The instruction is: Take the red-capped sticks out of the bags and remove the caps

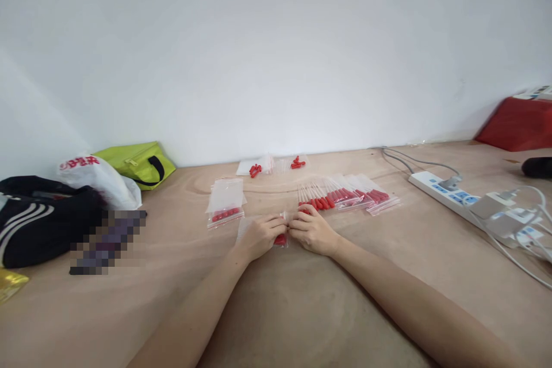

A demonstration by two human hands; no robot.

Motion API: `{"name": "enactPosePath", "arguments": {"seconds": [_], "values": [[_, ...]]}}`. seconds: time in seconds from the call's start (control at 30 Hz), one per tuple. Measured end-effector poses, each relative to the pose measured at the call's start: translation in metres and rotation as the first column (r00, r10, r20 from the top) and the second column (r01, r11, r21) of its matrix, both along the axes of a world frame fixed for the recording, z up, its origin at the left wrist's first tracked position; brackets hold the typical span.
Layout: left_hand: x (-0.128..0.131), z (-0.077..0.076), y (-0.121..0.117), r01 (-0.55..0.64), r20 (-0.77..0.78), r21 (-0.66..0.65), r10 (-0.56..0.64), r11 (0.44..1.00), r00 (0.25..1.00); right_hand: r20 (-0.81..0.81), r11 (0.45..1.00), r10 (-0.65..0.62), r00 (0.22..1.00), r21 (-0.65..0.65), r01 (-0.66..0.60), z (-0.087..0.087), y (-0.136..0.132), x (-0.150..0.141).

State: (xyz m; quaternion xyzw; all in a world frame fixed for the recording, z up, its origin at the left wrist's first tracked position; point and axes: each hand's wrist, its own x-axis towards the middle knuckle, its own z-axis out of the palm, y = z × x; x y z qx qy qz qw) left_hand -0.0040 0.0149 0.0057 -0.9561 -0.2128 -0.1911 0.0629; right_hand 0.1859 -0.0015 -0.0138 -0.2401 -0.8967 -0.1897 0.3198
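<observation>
A small clear zip bag (pixel 245 230) with red pieces inside lies on the table before me. My left hand (pixel 261 236) grips it from above, fingers bent over its right part. My right hand (pixel 314 231) meets the bag's right edge with its fingertips closed there; the exact pinch is hidden. Just beyond the right hand, loose pale sticks with red ends (pixel 317 202) lie in a fan, some partly covered by the fingers. To their right overlap several filled zip bags (pixel 362 195) of red-ended sticks. Left of my hands is a stack of bags (pixel 226 201) with red pieces along the near end.
Two small piles of red pieces (pixel 255 170) lie on clear bags near the wall. A white power strip (pixel 440 190) with plugs and cables runs along the right. A green bag (pixel 140 161), a white plastic bag (pixel 107 181) and a black bag (pixel 52 224) stand left.
</observation>
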Motion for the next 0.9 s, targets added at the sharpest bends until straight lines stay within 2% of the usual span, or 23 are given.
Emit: {"name": "enactPosePath", "arguments": {"seconds": [0.17, 0.4, 0.53, 0.63, 0.73, 0.9], "values": [[-0.002, 0.001, -0.001, -0.01, -0.055, -0.018, 0.009, 1.0, 0.998, 0.074, 0.998, -0.002, 0.997, -0.055, 0.006, 0.0, 0.001, -0.002], [-0.009, -0.002, -0.002, -0.065, 0.105, -0.125, 0.078, 0.99, 0.991, 0.126, 0.968, 0.018, 0.992, -0.25, 0.014, 0.003, -0.003, 0.003], [-0.017, -0.005, -0.013, -0.182, 0.183, -0.317, 0.249, 0.931, 0.951, 0.078, 0.9, 0.016, 0.997, -0.435, 0.019, 0.012, -0.012, 0.008], [-0.025, -0.003, -0.025, -0.254, 0.142, -0.443, 0.347, 0.86, 0.927, -0.016, 0.841, -0.044, 0.999, -0.54, 0.029, 0.014, -0.018, 0.007], [-0.032, -0.002, -0.032, -0.262, 0.096, -0.505, 0.355, 0.822, 0.93, -0.069, 0.8, -0.121, 0.99, -0.598, 0.056, 0.011, -0.019, -0.001], [-0.034, 0.001, -0.031, -0.227, 0.094, -0.538, 0.325, 0.812, 0.941, -0.106, 0.73, -0.269, 0.957, -0.671, 0.13, 0.004, -0.016, -0.015]]}}
